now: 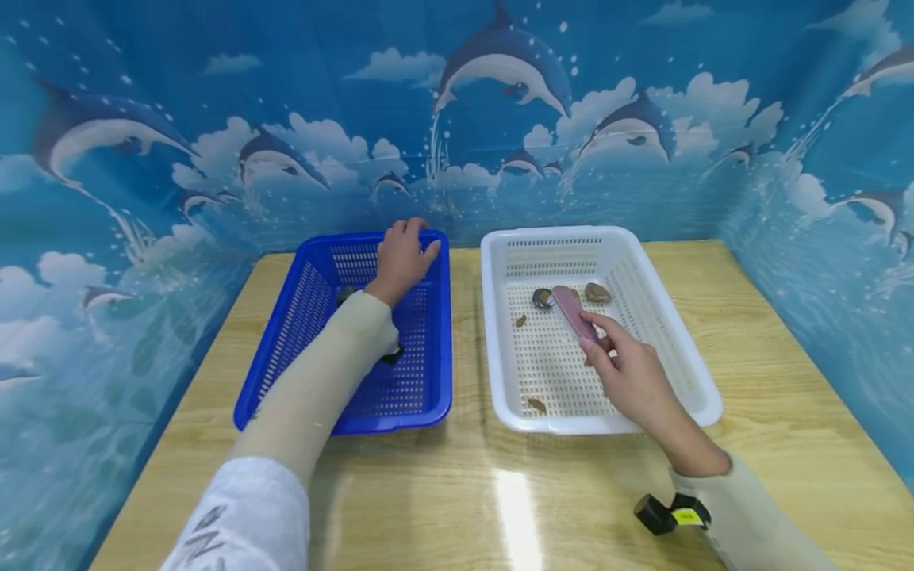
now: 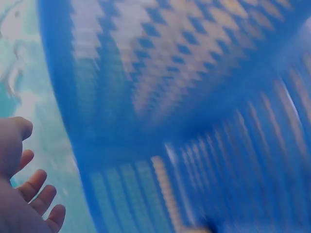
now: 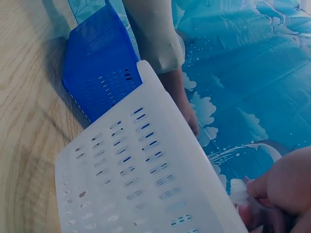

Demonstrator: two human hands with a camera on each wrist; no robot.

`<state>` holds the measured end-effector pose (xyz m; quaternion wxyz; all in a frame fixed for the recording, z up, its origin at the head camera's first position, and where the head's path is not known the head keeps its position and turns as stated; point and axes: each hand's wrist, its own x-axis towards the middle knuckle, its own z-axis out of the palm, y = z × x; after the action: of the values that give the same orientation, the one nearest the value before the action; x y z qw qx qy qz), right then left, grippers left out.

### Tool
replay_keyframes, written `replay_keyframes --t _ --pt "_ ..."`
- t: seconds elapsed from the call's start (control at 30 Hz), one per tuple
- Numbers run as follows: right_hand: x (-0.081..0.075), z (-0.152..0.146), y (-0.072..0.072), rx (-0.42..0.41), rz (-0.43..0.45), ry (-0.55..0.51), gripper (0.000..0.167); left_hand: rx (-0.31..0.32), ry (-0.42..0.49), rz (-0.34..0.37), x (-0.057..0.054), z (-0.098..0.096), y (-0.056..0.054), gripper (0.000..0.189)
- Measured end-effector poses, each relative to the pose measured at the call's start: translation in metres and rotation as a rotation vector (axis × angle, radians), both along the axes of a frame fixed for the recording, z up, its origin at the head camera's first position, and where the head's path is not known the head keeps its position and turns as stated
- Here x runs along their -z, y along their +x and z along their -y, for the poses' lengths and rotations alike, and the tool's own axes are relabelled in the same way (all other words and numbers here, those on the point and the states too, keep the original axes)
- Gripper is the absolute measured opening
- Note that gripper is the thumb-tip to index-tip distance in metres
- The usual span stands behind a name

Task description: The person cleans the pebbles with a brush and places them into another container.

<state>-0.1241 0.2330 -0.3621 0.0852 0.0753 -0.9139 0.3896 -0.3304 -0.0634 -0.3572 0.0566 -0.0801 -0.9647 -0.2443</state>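
My right hand (image 1: 628, 369) pinches a long, flat, pink object with rounded ends (image 1: 569, 309) between thumb and fingers, over the white basket (image 1: 500, 373). What kind of thing it is, I cannot tell. Below it in the basket lie a dark shiny round piece (image 1: 543, 298), a brown stone-like piece (image 1: 597, 293) and small brown bits (image 1: 536, 405). Over the far part of the blue basket (image 1: 440, 357) is my left hand (image 1: 401, 258), holding nothing, its fingers loosely spread in the left wrist view. A dark roundish object (image 1: 345, 294) lies in the blue basket, partly hidden by that arm.
Both baskets stand side by side on a wood-grain table (image 1: 457, 492), a narrow strip of tabletop between them. A blue dolphin-printed sheet (image 1: 457, 182) rises behind and along both sides. A black wrist camera (image 1: 671, 514) sits at the right sleeve.
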Motion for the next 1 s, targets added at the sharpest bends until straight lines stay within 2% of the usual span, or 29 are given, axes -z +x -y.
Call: replay_keyframes --t 0.17,0.27,0.37,0.43,0.53,0.6,0.77,0.9,1.0 --pt "-0.001 -0.001 0.0 0.01 -0.001 -0.015 0.039 0.164 -0.016 0.024 -0.014 -0.041 0.006 0.04" --pt "-0.002 -0.003 0.001 0.016 0.002 -0.021 0.039 0.289 -0.067 0.078 -0.022 -0.064 0.008 0.039" --pt "-0.001 -0.004 0.002 0.027 0.004 -0.025 0.039 0.429 -0.147 0.192 -0.03 -0.085 0.008 0.039" --pt "-0.001 -0.005 0.003 0.03 0.004 -0.031 0.039 0.529 -0.235 0.281 -0.034 -0.097 0.009 0.04" --pt "-0.002 -0.006 0.003 0.03 -0.005 -0.038 0.039 0.633 -0.353 0.38 -0.04 -0.112 0.01 0.042" --pt "-0.002 -0.006 0.002 0.025 -0.018 -0.036 0.039 0.656 -0.426 0.405 -0.041 -0.121 0.008 0.043" --pt "-0.004 -0.008 -0.002 0.024 -0.023 -0.023 0.04 0.595 -0.488 0.497 -0.051 -0.134 0.001 0.048" --pt "-0.006 -0.009 -0.001 0.038 -0.007 -0.032 0.04 0.551 -0.444 0.546 -0.061 -0.143 0.0 0.05" --pt "-0.006 -0.011 -0.001 0.053 -0.004 -0.05 0.041 0.544 -0.39 0.543 -0.059 -0.15 0.0 0.049"
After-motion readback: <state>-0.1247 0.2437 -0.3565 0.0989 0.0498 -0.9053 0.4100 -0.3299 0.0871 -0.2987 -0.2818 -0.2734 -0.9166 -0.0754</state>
